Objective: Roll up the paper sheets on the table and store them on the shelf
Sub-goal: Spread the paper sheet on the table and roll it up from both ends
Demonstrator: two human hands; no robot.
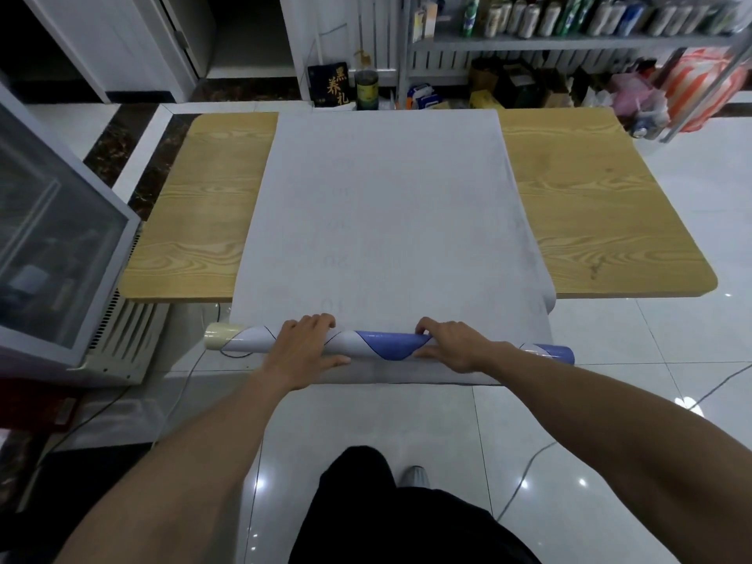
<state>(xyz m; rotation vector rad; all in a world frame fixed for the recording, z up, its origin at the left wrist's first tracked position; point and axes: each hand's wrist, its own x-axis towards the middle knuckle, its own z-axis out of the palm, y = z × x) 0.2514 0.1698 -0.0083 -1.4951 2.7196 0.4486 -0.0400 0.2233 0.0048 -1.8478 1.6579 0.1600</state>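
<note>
A large white paper sheet (386,205) lies flat across the wooden table (590,205) and hangs past its near edge. Its near end is wound into a roll (382,346) with a blue and white pattern on the outside and a cream tube end at the left. My left hand (303,348) grips the roll left of centre, fingers curled over the top. My right hand (451,346) grips it right of centre, thumb under and fingers over. A flap of paper hangs below the roll.
A metal shelf (569,40) with cans and bottles stands behind the table, boxes and bags under it. A glass-fronted cooler (57,254) stands at the left. Cables run over the tiled floor (671,400) near my legs.
</note>
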